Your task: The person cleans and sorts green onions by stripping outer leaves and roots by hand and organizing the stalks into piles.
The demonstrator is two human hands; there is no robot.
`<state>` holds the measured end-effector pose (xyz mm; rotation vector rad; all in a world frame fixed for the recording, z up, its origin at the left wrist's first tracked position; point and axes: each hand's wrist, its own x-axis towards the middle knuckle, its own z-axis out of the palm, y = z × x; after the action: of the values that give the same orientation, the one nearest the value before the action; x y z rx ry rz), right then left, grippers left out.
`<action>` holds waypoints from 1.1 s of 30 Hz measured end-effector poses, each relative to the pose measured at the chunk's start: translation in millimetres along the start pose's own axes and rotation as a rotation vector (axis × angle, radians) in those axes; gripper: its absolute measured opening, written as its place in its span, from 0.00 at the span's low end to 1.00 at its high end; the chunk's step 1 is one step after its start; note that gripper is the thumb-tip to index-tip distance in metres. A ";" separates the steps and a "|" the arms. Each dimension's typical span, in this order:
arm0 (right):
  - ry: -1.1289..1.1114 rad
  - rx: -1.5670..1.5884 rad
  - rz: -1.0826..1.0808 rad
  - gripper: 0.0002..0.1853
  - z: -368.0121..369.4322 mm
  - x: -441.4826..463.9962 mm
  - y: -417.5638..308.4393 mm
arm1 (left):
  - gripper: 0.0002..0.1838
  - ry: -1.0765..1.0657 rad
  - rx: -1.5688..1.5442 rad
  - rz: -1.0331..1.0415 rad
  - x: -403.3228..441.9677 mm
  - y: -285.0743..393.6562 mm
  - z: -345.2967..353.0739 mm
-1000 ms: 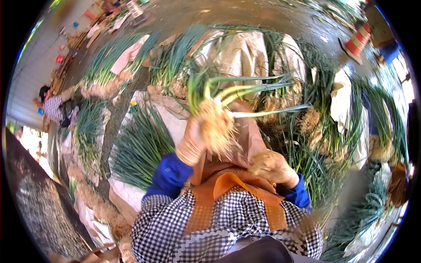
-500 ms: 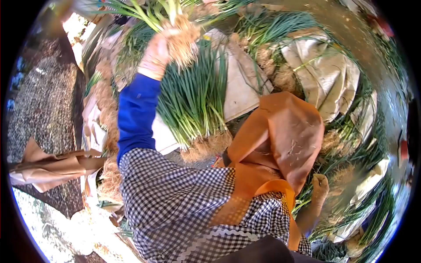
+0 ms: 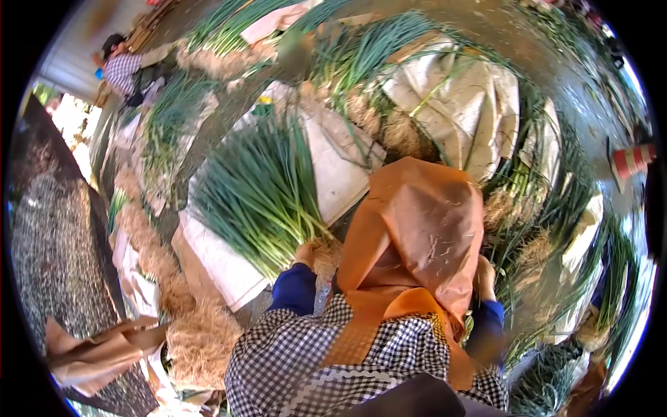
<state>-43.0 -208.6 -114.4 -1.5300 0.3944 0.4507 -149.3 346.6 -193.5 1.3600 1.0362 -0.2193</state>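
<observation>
A thick fan of green onions (image 3: 260, 187) lies in front of me on pale sheets, its leaves pointing away and its roots (image 3: 325, 258) close to my apron. At the root end, my left hand (image 3: 304, 254) is closed around the lower stems; some of its fingers are hidden among them. My right hand (image 3: 485, 279) hangs low at the right edge of the orange apron (image 3: 427, 222), beside more green onions. Its fingers are partly covered, so their grip does not show.
Root bundles (image 3: 203, 347) line my left. Covered heaps of green onions stand ahead under a beige sheet (image 3: 479, 97) and along the right. A person (image 3: 125, 69) crouches at the far left. A red-and-white traffic cone (image 3: 633, 161) lies at the right.
My left hand has come down from holding a raised bunch of green onions to the root end of the pile. That raised bunch no longer shows in the air. The view has shifted.
</observation>
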 end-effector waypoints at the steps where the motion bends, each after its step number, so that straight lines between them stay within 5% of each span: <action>1: -0.005 0.451 0.187 0.18 32.5 7.9 -29.0 | 0.10 -0.050 -0.105 -0.013 5.6 -2.6 0.5; 2: 0.027 0.594 0.275 0.18 60.3 -3.0 -55.9 | 0.09 -0.126 -0.208 -0.016 12.8 -6.0 -3.9; 3: -0.020 0.496 0.264 0.17 36.1 52.3 12.0 | 0.12 -0.231 -0.337 -0.108 -21.8 20.0 4.8; 5: 0.093 0.409 0.164 0.18 -11.9 55.7 48.0 | 0.18 -0.334 0.013 0.115 4.7 -5.7 -16.6; 6: 0.054 -0.275 0.062 0.20 -19.8 36.4 43.4 | 0.22 -0.375 0.306 0.355 19.7 -21.6 -28.9; 7: -0.005 -0.966 0.030 0.22 -21.8 19.5 45.2 | 0.23 -0.417 0.432 0.299 1.3 0.7 -29.7; 9: -0.014 -1.560 0.186 0.26 -56.4 -31.5 69.4 | 0.26 -0.522 0.697 0.204 -40.5 49.0 -33.1; 12: 0.174 -1.302 0.673 0.28 -111.2 -148.4 110.2 | 0.18 -0.190 0.468 0.154 -19.1 34.8 -49.2; 16: 0.255 -1.110 0.605 0.29 -134.4 -228.2 127.6 | 0.16 -0.063 0.394 0.204 -11.9 36.4 -36.5; 18: 0.067 -0.804 0.826 0.31 -165.4 -210.0 140.5 | 0.16 -0.117 0.393 0.168 -21.5 41.8 -0.8; 19: -0.095 -0.734 0.963 0.31 -162.2 -201.3 90.0 | 0.16 -0.157 0.392 0.159 -25.0 41.7 17.2; 21: -0.295 -1.116 0.699 0.32 -143.3 -176.8 17.6 | 0.16 -0.247 0.393 0.124 -36.5 46.0 63.3; 22: -0.270 -1.209 0.518 0.33 -157.9 -148.9 51.6 | 0.16 -0.295 0.399 0.110 -42.6 48.8 86.9; 23: -0.221 -1.191 0.551 0.32 -145.8 -133.2 10.5 | 0.16 -0.345 0.403 0.093 -46.8 50.0 112.0; 25: -0.206 -1.371 -0.268 0.28 -167.6 -95.7 59.9 | 0.17 -0.437 0.414 0.059 -53.4 54.8 157.0; 26: -0.293 -1.184 0.257 0.19 -136.2 -88.3 8.5 | 0.17 -0.491 0.417 0.043 -58.0 57.9 185.8; 27: -0.331 -1.098 -0.084 0.23 -139.9 -90.5 22.2 | 0.17 -0.541 0.419 0.024 -63.2 60.7 212.2; 29: -0.357 -1.100 0.015 0.30 -113.6 -80.0 8.4 | 0.17 -0.625 0.430 -0.001 -66.5 71.0 256.8; 30: -0.345 -1.179 0.464 0.30 -86.6 -73.8 -28.9 | 0.17 -0.658 0.436 -0.012 -70.5 75.3 271.3; 31: -0.304 -1.103 0.466 0.30 -97.4 -71.1 -2.1 | 0.17 -0.685 0.438 -0.031 -75.4 78.9 284.0; 33: -0.325 -1.074 0.125 0.24 -146.9 -77.1 77.2 | 0.17 -0.699 0.448 -0.065 -84.6 81.6 291.1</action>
<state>-143.7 -358.9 -142.3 -2.4078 -0.0502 1.1049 -3.0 79.9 -116.0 1.4782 0.4469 -0.9473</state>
